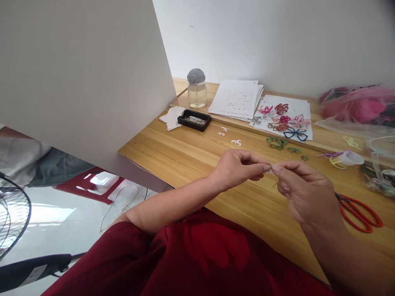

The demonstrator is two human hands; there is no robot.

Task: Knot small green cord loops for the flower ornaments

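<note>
Above the wooden table, my left hand (pixel 239 167) and my right hand (pixel 304 185) meet fingertip to fingertip. Each pinches between thumb and forefinger, and a tiny dark piece shows where the tips touch; its kind is too small to make out. Just beyond the fingers lie several small green rings (pixel 277 143). White crescent-shaped cutouts (pixel 236 142) rest further left. Beside my right wrist are red-handled scissors or pliers (pixel 359 211), their jaws partly hidden by the hand.
A black tray of small bits (pixel 194 120), a lidded bottle (pixel 197 90) and paper sheets (pixel 234 98) stand at the back. Colourful flower shapes (pixel 282 119) lie on paper. A ribbon spool (pixel 345 159) and a clear container (pixel 379 176) sit right. A partition (pixel 92 74) borders the left.
</note>
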